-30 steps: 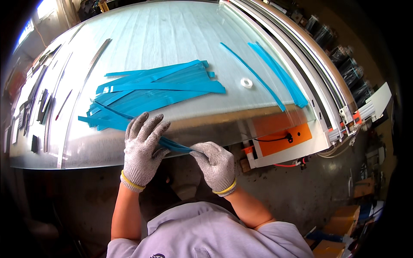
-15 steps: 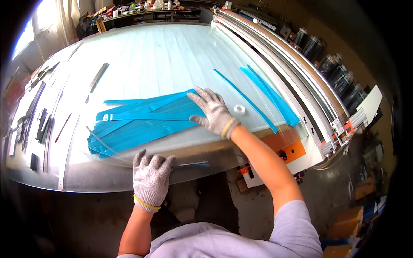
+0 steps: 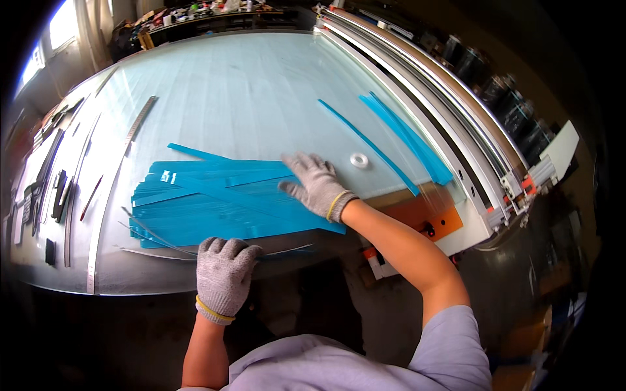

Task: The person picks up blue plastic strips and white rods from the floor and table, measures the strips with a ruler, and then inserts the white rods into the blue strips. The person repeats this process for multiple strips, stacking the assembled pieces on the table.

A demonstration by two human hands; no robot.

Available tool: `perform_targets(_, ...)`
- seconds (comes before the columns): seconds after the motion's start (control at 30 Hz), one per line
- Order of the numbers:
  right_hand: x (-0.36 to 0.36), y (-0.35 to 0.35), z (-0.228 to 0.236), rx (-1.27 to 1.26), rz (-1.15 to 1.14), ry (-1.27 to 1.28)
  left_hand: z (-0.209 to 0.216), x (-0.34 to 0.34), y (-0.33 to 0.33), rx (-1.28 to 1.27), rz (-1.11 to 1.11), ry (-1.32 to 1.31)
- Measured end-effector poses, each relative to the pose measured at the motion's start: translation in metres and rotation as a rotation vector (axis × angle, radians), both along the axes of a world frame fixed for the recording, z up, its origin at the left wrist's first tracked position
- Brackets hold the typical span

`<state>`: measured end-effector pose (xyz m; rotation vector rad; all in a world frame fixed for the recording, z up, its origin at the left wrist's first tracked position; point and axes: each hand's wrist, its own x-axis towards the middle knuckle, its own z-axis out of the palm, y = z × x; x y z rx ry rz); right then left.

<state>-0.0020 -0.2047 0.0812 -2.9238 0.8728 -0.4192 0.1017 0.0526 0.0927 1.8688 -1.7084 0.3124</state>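
Observation:
My right hand (image 3: 315, 186), in a grey knit glove with a yellow cuff, lies over the right end of a pile of blue plastic strips (image 3: 215, 205). Its fingers are stretched out, slightly blurred, with the thumb apart. Most strips run crosswise; a few cross the pile at a slant, and one sticks out at the far side. At the table's near edge my left hand (image 3: 225, 270), gloved alike, has its fingers curled closed. Thin clear strips (image 3: 160, 254) come out on both sides of it; its palm is hidden.
A white tape roll (image 3: 359, 160) and more blue strips (image 3: 407, 143) lie to the right, beside a long white rail machine (image 3: 424, 81). Steel rulers (image 3: 107, 208), a red pen (image 3: 91, 197) and a black cutter (image 3: 60, 195) lie on the left of the glass-like tabletop (image 3: 228, 91).
The blue strips are spread wider and squarer, with the slanting top ones shifted. My right hand has moved slightly down with the pile's right end. My left hand stays closed at the edge.

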Motion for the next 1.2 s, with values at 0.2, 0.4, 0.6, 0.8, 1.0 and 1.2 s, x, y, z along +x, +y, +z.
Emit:
perform_targets(0.2, -0.088, 0.027, 0.036, 0.307, -0.064, -0.362, 0.000, -0.006, -0.003, 0.007, 0.000, 0.053)
perform_targets(0.4, -0.103, 0.065, 0.004, 0.088, -0.043, -0.323, -0.004, -0.011, -0.012, -0.043, 0.009, 0.055)
perform_targets(0.6, -0.100, 0.055, 0.009, 0.250, -0.064, -0.294, -0.007, -0.013, -0.008, -0.014, 0.009, 0.004)
perform_targets(0.8, -0.100, 0.061, -0.006, 0.257, -0.005, -0.537, -0.008, -0.015, -0.006, -0.035, 0.001, -0.009)
perform_targets(1.0, -0.105, 0.086, -0.007, -0.029, 0.093, -0.622, -0.010, -0.013, -0.004, -0.044, -0.047, -0.029)
perform_targets(1.2, -0.106, 0.102, -0.026, 0.037, 0.122, -0.679, -0.012, -0.015, -0.003, -0.073, -0.054, -0.022)
